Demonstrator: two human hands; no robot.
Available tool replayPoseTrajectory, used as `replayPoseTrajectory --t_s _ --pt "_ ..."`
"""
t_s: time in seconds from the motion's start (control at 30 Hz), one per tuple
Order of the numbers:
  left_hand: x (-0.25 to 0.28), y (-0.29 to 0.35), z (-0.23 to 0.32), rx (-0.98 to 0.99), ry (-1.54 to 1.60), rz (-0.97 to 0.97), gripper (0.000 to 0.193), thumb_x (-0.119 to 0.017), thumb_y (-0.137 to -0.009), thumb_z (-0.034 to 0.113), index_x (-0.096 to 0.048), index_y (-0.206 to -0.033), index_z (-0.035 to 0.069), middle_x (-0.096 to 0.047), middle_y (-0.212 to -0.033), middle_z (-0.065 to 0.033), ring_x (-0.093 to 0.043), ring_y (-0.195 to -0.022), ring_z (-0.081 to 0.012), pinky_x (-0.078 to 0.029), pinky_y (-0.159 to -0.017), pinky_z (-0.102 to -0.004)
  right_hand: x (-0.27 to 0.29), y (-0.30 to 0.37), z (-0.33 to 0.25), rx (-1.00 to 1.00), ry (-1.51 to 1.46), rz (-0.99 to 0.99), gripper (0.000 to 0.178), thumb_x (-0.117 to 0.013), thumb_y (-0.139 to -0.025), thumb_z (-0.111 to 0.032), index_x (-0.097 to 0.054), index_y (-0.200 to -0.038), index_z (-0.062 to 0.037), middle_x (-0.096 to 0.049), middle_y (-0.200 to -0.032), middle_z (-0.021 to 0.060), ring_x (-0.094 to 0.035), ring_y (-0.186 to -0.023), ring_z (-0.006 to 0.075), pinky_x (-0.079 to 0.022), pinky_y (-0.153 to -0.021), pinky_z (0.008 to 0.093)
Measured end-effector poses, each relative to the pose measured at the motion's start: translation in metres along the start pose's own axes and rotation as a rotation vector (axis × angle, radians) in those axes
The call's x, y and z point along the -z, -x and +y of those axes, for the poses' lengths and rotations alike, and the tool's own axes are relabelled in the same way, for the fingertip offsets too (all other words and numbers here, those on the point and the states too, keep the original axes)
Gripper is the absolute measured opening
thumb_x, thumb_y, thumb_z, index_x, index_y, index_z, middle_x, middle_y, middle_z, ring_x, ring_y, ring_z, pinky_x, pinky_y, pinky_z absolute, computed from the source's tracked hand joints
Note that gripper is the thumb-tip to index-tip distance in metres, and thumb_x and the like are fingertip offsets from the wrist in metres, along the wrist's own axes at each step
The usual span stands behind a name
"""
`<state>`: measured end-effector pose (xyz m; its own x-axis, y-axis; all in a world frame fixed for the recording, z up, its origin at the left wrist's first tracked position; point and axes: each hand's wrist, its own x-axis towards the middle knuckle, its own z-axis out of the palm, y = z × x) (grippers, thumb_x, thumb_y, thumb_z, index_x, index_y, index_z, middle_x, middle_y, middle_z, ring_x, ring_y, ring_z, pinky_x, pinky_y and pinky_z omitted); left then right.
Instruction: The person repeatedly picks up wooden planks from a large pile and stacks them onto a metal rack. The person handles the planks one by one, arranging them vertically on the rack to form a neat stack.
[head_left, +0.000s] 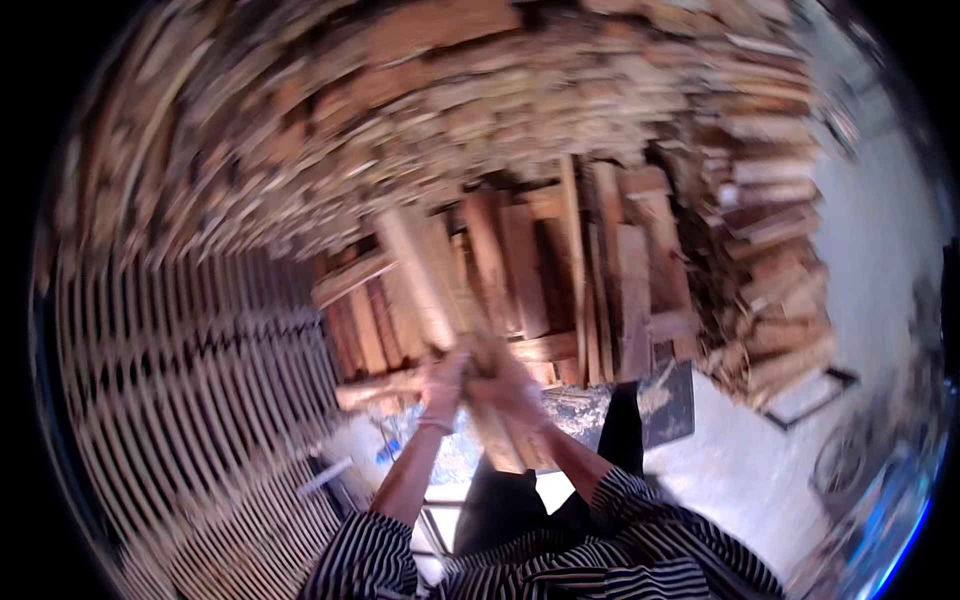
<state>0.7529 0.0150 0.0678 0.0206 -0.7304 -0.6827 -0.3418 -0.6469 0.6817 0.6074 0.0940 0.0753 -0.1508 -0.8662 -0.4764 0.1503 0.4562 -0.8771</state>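
Observation:
Several pale wooden planks (pixel 415 275) are gathered between my two hands, tilted up and to the left over a stack of loose planks (pixel 635 285). My left hand (pixel 443 388) is closed on their left side, near the middle of their length. On the other side my right hand (pixel 512 392) grips them, just right of the left hand. Their lower ends (pixel 497 440) stick out below the hands toward me. Motion blurs the fingers and the planks, so how many are held cannot be made out. The loose planks stand or lean close together, with crosswise pieces among them.
A high pile of stacked wood (pixel 450 110) rises behind, its right end (pixel 775 190) stepping down toward the pale floor (pixel 720 460). Wooden slats (pixel 180 370) fill the left side. A dark board (pixel 675 410) lies by my legs. A thin dark frame (pixel 810 400) is at right.

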Motion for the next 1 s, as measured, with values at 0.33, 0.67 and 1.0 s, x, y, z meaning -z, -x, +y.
replayPoseTrajectory --t_s 0.33,0.67,1.0 --pt "0.107 -0.204 -0.031 0.030 -0.347 -0.085 0.109 -0.074 -0.090 0.062 -0.026 -0.168 0.004 -0.032 -0.170 -0.0205 -0.042 -0.149 -0.0368 -0.040 -0.121 -0.0496 -0.105 -0.020 0.038 0.165 -0.002 -0.440 0.098 -0.079 -0.089 -0.028 -0.027 -0.168 -0.0058 -0.052 -0.157 0.0229 -0.051 -0.144 0.0320 -0.044 -0.117 0.0413" --pt "-0.148 -0.134 -0.011 -0.484 -0.145 -0.311 0.067 -0.062 -0.108 0.026 -0.036 -0.162 -0.002 -0.040 -0.167 -0.0193 -0.047 -0.149 -0.0321 -0.034 -0.127 -0.0385 0.282 0.139 0.187 -0.360 -0.021 0.940 0.082 -0.085 -0.085 -0.039 -0.052 -0.152 -0.0052 -0.062 -0.143 0.0238 -0.062 -0.131 0.0342 -0.052 -0.108 0.0434" --pt "-0.589 0.065 -0.118 0.343 -0.383 -1.074 0.066 -0.070 -0.103 0.039 -0.047 -0.159 0.013 -0.065 -0.137 -0.0112 -0.067 -0.119 -0.0265 -0.059 -0.095 -0.0396 0.631 0.224 0.268 -0.903 0.090 1.672 0.096 -0.082 -0.087 -0.050 -0.038 -0.159 -0.0032 -0.041 -0.161 0.0293 -0.046 -0.147 0.0425 -0.045 -0.117 0.0480"
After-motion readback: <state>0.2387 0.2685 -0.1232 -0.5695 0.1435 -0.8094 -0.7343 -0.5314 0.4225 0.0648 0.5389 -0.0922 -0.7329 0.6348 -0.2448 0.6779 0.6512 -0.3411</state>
